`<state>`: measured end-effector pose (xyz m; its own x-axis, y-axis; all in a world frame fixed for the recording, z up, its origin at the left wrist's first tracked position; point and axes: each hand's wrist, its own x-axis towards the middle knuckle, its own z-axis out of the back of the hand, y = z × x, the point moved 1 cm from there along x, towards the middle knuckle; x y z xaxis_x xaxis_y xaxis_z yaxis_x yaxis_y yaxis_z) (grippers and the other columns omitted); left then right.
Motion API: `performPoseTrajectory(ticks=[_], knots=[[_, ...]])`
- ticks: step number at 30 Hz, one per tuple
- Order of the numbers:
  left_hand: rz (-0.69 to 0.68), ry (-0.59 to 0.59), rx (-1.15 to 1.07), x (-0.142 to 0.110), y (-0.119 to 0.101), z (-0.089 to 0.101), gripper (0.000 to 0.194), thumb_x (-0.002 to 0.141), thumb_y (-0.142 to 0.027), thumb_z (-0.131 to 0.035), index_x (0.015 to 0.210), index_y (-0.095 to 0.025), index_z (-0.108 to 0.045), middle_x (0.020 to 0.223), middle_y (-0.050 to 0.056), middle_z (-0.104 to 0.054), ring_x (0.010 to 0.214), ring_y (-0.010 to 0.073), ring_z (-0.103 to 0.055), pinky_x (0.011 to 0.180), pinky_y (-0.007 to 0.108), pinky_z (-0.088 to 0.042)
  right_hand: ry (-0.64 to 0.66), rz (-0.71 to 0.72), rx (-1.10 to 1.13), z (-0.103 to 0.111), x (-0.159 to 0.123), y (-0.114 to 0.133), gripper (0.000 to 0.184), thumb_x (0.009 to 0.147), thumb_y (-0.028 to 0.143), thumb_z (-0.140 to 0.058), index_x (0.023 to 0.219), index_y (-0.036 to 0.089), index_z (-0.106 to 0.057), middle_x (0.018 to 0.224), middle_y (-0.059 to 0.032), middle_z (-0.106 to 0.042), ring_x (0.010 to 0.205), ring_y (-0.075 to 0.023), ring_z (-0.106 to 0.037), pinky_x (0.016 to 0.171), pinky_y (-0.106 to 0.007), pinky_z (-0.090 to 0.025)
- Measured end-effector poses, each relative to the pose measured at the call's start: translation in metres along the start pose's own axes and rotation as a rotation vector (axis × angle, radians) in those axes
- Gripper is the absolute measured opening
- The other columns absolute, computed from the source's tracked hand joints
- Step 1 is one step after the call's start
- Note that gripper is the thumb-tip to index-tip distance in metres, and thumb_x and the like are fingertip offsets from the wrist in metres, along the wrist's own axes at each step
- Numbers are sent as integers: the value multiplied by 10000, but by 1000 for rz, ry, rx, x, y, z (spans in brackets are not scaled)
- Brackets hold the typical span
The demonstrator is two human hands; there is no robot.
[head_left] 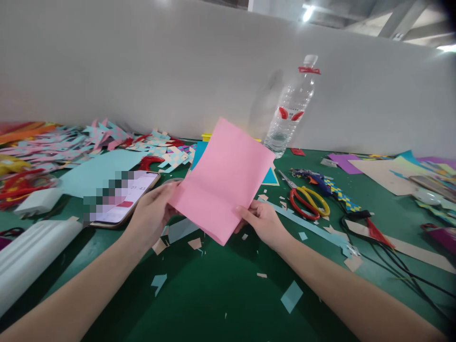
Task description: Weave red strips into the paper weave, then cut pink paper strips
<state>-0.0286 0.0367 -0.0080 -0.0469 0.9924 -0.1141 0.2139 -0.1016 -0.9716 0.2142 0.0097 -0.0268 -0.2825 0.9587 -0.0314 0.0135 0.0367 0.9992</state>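
Squarely in the centre of the frame, a pink sheet of paper [224, 171] is held up above the green tabletop [192, 308]. It looks matt, plain and unmarked, a straight-edged rectangle tilted so that one corner points to the top; a faint bend crosses its lower part, and the lower edge bows softly towards the bottom corner. The left hand [153, 206] grips the left corner, while the right hand [261, 221] pinches the lower right edge, thumb in front and fingers behind.

At centre left, a phone [123, 209], partly pixelated, displays the digits 01 and 43 above a red bar. Towards the upper right, a clear bottle [302, 90] carries a label [290, 114] with two red wing-like shapes; the small characters between them are too small to read.
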Motion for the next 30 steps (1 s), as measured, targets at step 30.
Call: performPoseTrajectory(ticks=[30], knots=[[69, 357, 367, -39, 24, -40, 391, 810, -502, -566, 621, -161, -543, 552, -14, -522, 491, 105, -465, 451, 200, -351, -217, 114, 89, -63, -7, 3, 412, 876, 347, -532, 501, 177, -531, 463, 12, -535, 408, -73, -422, 434, -235, -362]])
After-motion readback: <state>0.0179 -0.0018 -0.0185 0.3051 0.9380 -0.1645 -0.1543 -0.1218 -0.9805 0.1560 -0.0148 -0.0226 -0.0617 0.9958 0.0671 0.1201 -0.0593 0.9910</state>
